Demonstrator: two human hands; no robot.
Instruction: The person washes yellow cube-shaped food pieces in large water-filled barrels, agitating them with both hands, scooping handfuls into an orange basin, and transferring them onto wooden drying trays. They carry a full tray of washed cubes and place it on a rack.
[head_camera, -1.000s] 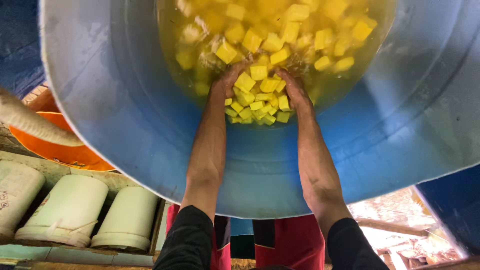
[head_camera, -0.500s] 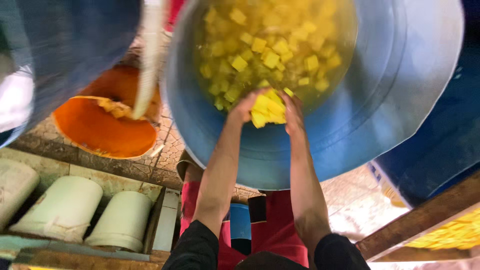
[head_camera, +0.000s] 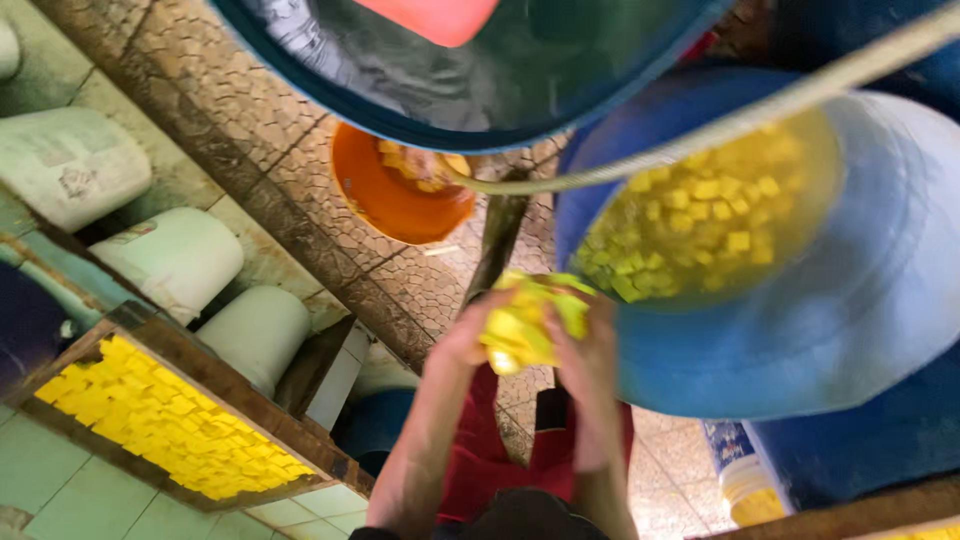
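My left hand (head_camera: 468, 335) and my right hand (head_camera: 590, 345) are cupped together around a wet heap of yellow cubes (head_camera: 525, 320), lifted clear of the water. The heap sits just outside the left rim of a big blue barrel (head_camera: 830, 330). Inside that barrel, many more yellow cubes (head_camera: 700, 215) float in yellowish liquid. The picture is blurred by motion.
A wooden tray (head_camera: 160, 410) full of yellow cubes lies at the lower left. An orange basin (head_camera: 395, 195) with some cubes stands on the tiled floor (head_camera: 250, 130). White buckets (head_camera: 180, 255) line the left, a second large barrel (head_camera: 480, 70) fills the top, and a pale hose (head_camera: 740, 118) crosses it.
My hands have come out of the barrel with the scooped cubes and moved left past its rim. The view has swung, so the tray at the lower left now shows.
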